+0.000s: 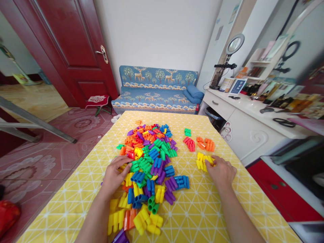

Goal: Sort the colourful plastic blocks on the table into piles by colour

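Observation:
A large mixed heap of plastic toy building blocks [145, 165] made of joined tubes lies on the table, in green, blue, purple, orange, red and yellow. My left hand [113, 173] is at the heap's left side, thumb and fingers curled around a yellow block [123, 166] that is partly hidden. To the right, my right hand [221, 171] pinches the edge of a yellow block [209, 159] in a small yellow group. Just beyond that group are orange blocks [209, 144], red blocks [189, 143] and a green block [187, 132], apart from the heap.
A yellow cloth with white lines covers the table [187, 216]. Behind it stands a blue patterned sofa [157, 92]. On the right is a white dresser [253, 125] with bottles and a ring light [235, 44]. A red stool [97, 100] sits near the red door [65, 44].

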Tool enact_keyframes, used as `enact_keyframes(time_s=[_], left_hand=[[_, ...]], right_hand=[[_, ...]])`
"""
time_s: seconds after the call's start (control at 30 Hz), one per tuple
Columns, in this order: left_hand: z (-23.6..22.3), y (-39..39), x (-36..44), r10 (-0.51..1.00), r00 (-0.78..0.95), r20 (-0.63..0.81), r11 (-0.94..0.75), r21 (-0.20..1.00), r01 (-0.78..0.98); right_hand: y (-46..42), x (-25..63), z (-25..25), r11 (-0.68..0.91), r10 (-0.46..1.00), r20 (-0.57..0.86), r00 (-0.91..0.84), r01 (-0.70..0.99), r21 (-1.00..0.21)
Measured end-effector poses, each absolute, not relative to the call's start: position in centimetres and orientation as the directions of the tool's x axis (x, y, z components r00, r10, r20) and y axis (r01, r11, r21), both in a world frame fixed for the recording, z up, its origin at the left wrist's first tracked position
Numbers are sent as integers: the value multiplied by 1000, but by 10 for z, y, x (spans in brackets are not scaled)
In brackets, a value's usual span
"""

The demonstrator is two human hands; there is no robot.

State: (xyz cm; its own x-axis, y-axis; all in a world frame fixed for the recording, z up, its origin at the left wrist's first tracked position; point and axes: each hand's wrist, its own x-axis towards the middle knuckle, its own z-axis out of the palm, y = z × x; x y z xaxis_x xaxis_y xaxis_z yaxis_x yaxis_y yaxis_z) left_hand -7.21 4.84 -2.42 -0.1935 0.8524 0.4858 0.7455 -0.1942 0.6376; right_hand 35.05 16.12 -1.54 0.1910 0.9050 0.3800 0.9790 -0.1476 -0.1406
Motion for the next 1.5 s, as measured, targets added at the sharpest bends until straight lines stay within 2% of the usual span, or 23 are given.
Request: enact_keyframes(time_s=[0.13,0.23,0.37,0.47,0.53,0.7,0.8,0.87,0.93,1.03,1.1,1.13,1.23,1.3,1.4,1.5], left_hand=[[-25,49,-72,854,-188,485,-194,633,749],[-24,49,-71,853,-183,489,-198,628,753],[-22,49,-71,850,-169,500,-212,617,758],[-22,48,-71,844,-173,507,-217,618,756],[-22,48,-71,841,-183,509,-214,624,751],[-23,49,-71,835,-185,519,-227,630,742],[-24,49,-71,830,-184,527,-232,625,745],[-24,49,-72,830,-185,526,-231,626,745],[-24,50,-72,833,-189,521,-227,632,741],[-24,50,-71,836,-192,514,-220,635,740],[-23,49,-71,838,-191,511,-217,634,742],[-22,49,-71,839,-190,510,-217,634,742],[-22,49,-70,844,-188,502,-214,637,741],[-22,49,-71,849,-186,495,-209,637,742],[-23,49,-72,852,-188,489,-204,640,741],[-24,49,-73,850,-191,490,-203,641,740]], right_hand=[[156,344,-12,-75,864,476,165,976,-202],[149,317,-4,177,842,539,11,939,-296],[135,246,12,587,774,555,-304,674,-449],[126,186,24,699,714,530,-458,516,-495],[124,152,30,729,684,493,-538,497,-470],[129,99,35,663,746,394,-537,655,-362],[133,88,34,648,757,391,-524,683,-339],[134,89,34,658,746,430,-508,658,-365],[134,93,34,638,766,462,-448,616,-461],[132,106,36,474,878,367,-306,462,-749],[129,117,37,272,940,204,-274,239,-932],[126,123,38,159,950,121,-287,115,-980],[115,141,41,-108,929,-38,-368,-172,-979],[108,154,42,-185,915,-68,-398,-265,-946],[101,176,41,-175,932,-51,-359,-321,-931],[102,210,35,-68,977,-1,-215,-302,-951]])
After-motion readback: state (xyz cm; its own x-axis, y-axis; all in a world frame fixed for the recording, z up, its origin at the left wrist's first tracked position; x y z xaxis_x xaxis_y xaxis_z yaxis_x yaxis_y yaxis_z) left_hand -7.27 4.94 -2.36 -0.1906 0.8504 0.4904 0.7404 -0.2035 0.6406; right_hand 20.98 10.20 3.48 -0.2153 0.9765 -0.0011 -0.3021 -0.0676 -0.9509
